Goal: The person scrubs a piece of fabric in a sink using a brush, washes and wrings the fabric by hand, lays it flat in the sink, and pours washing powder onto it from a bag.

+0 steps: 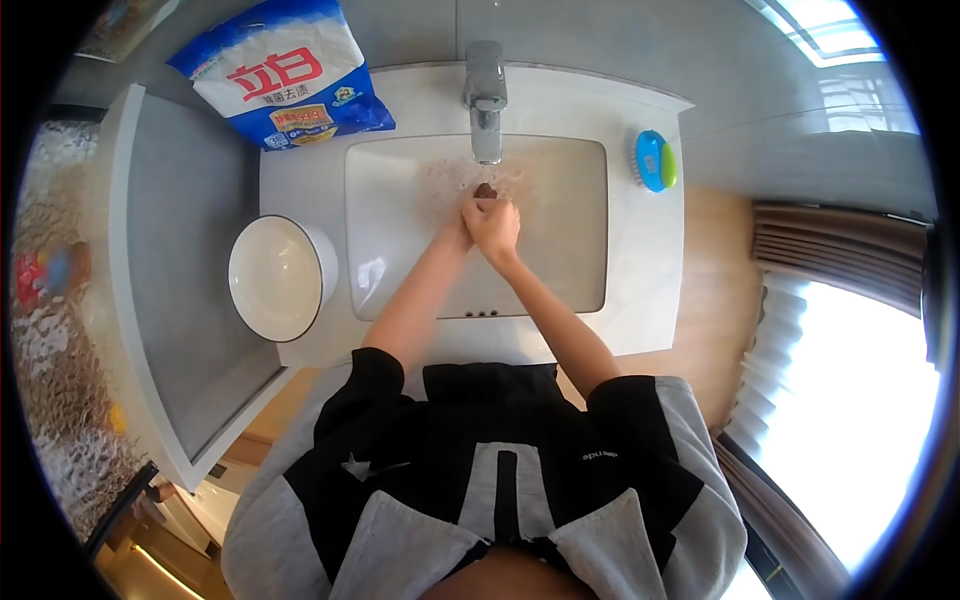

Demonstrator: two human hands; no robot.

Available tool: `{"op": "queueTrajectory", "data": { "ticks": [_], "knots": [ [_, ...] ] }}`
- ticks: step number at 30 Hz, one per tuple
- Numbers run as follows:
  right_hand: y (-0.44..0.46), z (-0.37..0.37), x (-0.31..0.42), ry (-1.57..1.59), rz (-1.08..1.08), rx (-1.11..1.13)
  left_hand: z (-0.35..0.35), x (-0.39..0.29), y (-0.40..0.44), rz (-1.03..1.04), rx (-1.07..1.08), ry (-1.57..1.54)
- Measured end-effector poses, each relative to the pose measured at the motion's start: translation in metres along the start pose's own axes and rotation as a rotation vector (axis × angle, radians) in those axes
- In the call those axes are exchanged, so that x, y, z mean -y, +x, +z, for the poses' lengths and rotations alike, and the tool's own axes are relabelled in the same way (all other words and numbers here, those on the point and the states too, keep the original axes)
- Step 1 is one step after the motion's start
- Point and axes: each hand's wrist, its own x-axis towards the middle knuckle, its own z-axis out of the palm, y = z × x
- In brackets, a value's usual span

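White countertop (640, 290) fills the middle of my head view, a pale basin (565, 240) sunk into it, with a blue-and-white bag (285, 85) and a bowl (278, 280) to the left, a blue-and-green brush (655, 162) to the right. Through this one camera I find the small dark item (486, 190) at the far edge of the joined hands, just my side of the faucet (486, 95) spout — splashing water (517, 182) around it. I see the right hand (496, 226) curled closed, seemingly gripping it; the left hand (464, 218) presses alongside, its grip too covered to tell. Neither looks clearly nearer — and I can't make out the item's long axis.
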Motion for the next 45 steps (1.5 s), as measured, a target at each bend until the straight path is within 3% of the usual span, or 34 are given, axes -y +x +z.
{"op": "queueTrajectory", "data": {
  "ticks": [2,3,6,8,9,10,12,14,15,18,20,23,24,26,30,33,36,41,42,43,44,45],
  "knots": [
    [0.014,-0.001,-0.005,-0.05,-0.109,-0.161,0.092,0.011,0.011,0.001,-0.64,0.164],
    [0.03,-0.004,-0.006,-0.085,-0.019,-0.131,0.124,0.016,0.014,0.003,-0.963,0.246],
    [0.058,-0.008,-0.015,0.003,0.265,0.016,0.086,0.018,0.01,-0.066,-0.758,0.335],
    [0.031,-0.005,-0.007,0.114,0.154,-0.087,0.062,0.008,0.006,-0.007,-0.578,0.215],
    [0.01,-0.004,-0.002,0.123,-0.003,-0.111,0.049,0.001,0.004,0.024,-0.483,0.153],
    [-0.008,-0.007,0.014,0.169,0.051,-0.085,0.042,-0.003,0.001,0.052,-0.394,0.086],
    [0.0,-0.005,0.008,0.141,0.073,-0.095,0.038,-0.005,0.009,-0.047,-0.444,0.083],
    [0.028,-0.004,0.004,0.065,0.158,-0.102,0.134,0.008,0.015,-0.046,-0.993,0.129],
    [0.045,-0.004,0.0,0.026,0.202,-0.104,0.099,0.013,0.009,-0.009,-0.926,0.194],
    [0.077,-0.002,-0.025,0.049,0.215,-0.15,0.115,0.017,-0.002,-0.116,-0.794,0.192],
    [0.091,-0.009,-0.039,0.351,0.194,-0.106,0.107,0.008,-0.005,-0.068,-0.736,0.194],
    [0.094,-0.043,-0.038,0.688,0.181,0.007,0.163,-0.011,-0.019,-0.075,-0.748,0.229],
    [0.096,-0.053,-0.04,0.763,0.205,0.061,0.158,-0.015,-0.028,-0.13,-0.717,0.523],
    [0.108,-0.057,-0.062,0.427,0.122,-0.123,0.144,-0.023,-0.046,-0.242,-0.62,1.109],
    [0.084,-0.087,-0.046,-0.175,-0.165,-0.409,0.126,-0.033,-0.064,-0.5,-0.748,1.489],
    [0.086,-0.095,-0.062,0.447,-0.007,-0.07,0.149,-0.043,-0.067,-0.561,-0.785,1.656],
    [0.079,-0.101,-0.063,1.034,0.253,0.05,0.142,-0.053,-0.08,-0.485,-0.732,1.573],
    [0.071,-0.089,-0.081,0.847,0.493,0.308,0.135,-0.053,-0.082,-0.093,-0.699,1.235],
    [0.071,-0.078,-0.09,0.711,0.579,0.467,0.138,-0.053,-0.078,-0.068,-0.709,1.132],
    [0.065,-0.071,-0.088,0.732,0.682,0.767,0.144,-0.051,-0.072,-0.045,-0.717,1.026],
    [0.057,-0.061,-0.085,0.712,0.622,0.977,0.15,-0.049,-0.065,-0.023,-0.724,0.92],
    [0.043,-0.053,-0.075,0.656,0.605,1.009,0.158,-0.047,-0.058,-0.011,-0.755,0.928]
  ]
}}
